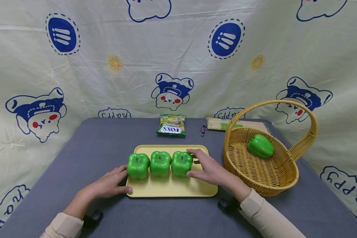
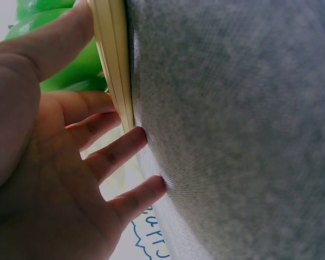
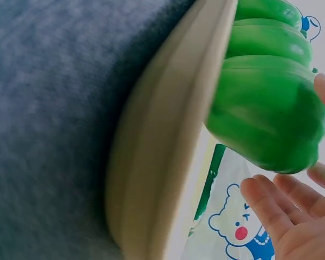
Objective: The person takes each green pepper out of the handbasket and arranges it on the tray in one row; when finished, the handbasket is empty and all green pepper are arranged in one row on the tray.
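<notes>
Three green bell peppers stand upright in a row on a pale yellow tray (image 1: 172, 191). My left hand (image 1: 110, 182) lies at the tray's left edge, thumb by the front corner and fingers beside the left bell pepper (image 1: 138, 166). In the left wrist view, its fingers are spread and fairly straight along the tray's rim (image 2: 112, 59). My right hand (image 1: 209, 168) reaches over the tray's right side. Its thumb and forefinger are spread at the right bell pepper (image 1: 181, 164), while the other fingers stay apart from it. The middle bell pepper (image 1: 160, 164) sits between those two.
A wicker basket (image 1: 241, 175) with a tall handle stands to the right, one green bell pepper (image 1: 260, 146) lying inside. Behind the tray are a green Fox's packet (image 1: 171, 125), a small purple wrapped item (image 1: 203, 130) and a flat beige package (image 1: 217, 124). A printed curtain hangs behind.
</notes>
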The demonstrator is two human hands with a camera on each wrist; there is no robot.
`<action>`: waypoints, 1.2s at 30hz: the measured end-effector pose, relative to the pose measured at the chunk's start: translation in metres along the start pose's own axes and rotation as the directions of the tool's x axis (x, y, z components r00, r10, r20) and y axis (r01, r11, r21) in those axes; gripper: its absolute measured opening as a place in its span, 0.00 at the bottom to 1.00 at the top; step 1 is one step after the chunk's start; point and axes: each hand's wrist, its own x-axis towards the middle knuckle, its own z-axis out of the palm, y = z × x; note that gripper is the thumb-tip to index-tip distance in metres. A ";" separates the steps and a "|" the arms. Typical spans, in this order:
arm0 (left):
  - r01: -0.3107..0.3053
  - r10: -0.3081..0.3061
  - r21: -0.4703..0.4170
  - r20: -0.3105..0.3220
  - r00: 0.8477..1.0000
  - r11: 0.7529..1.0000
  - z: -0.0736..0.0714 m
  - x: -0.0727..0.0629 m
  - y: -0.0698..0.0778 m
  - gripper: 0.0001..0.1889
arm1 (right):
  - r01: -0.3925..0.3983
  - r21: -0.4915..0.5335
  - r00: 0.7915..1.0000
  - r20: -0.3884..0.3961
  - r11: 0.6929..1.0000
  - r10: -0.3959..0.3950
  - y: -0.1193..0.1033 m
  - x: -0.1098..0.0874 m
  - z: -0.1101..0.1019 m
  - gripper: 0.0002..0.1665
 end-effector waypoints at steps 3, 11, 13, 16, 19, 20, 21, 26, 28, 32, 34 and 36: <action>0.000 0.000 0.000 -0.002 1.000 1.000 0.000 0.000 0.000 0.41 | 0.021 0.000 1.000 -0.016 1.000 -0.021 -0.001 -0.001 -0.004 0.45; 0.014 -0.014 -0.012 0.005 1.000 1.000 -0.001 0.000 0.001 0.41 | 0.079 -0.049 0.993 -0.084 0.996 -0.082 -0.008 -0.007 -0.021 0.41; 0.016 -0.016 -0.012 0.004 1.000 1.000 -0.001 -0.001 0.001 0.41 | 0.101 -0.060 0.988 -0.107 0.993 -0.107 -0.010 -0.009 -0.026 0.40; 0.018 -0.018 -0.015 0.003 1.000 1.000 -0.001 -0.001 0.001 0.41 | 0.114 -0.080 0.983 -0.134 0.990 -0.124 -0.012 -0.010 -0.034 0.39; 0.011 -0.011 -0.013 -0.001 1.000 1.000 0.000 -0.001 0.000 0.41 | 0.095 -0.093 0.983 -0.148 0.991 -0.108 -0.013 -0.012 -0.042 0.39; 0.007 -0.007 -0.013 -0.003 1.000 1.000 0.000 -0.001 0.000 0.41 | 0.081 -0.100 0.984 -0.153 0.992 -0.096 -0.013 -0.013 -0.044 0.39; 0.003 -0.003 -0.011 -0.006 1.000 1.000 0.000 -0.001 -0.001 0.41 | 0.077 -0.101 0.983 -0.161 0.992 -0.092 -0.012 -0.014 -0.047 0.39; -0.013 0.013 -0.004 -0.018 1.000 1.000 0.001 -0.001 -0.001 0.41 | 0.058 -0.123 0.976 -0.201 0.991 -0.082 -0.010 -0.017 -0.056 0.38; -0.012 0.012 -0.004 -0.018 1.000 1.000 0.001 -0.001 -0.001 0.41 | 0.057 -0.131 0.973 -0.214 0.990 -0.084 -0.009 -0.019 -0.059 0.37; -0.005 0.005 -0.004 -0.014 1.000 1.000 0.001 -0.001 -0.001 0.41 | 0.057 -0.152 0.966 -0.243 0.987 -0.093 -0.006 -0.023 -0.068 0.37; -0.006 0.006 -0.003 -0.013 1.000 1.000 0.001 -0.001 -0.001 0.41 | 0.059 -0.169 0.960 -0.261 0.984 -0.102 -0.004 -0.025 -0.072 0.37; -0.008 0.008 0.002 -0.012 1.000 1.000 0.001 0.000 -0.001 0.41 | 0.058 -0.191 0.953 -0.281 0.980 -0.111 -0.002 -0.027 -0.077 0.37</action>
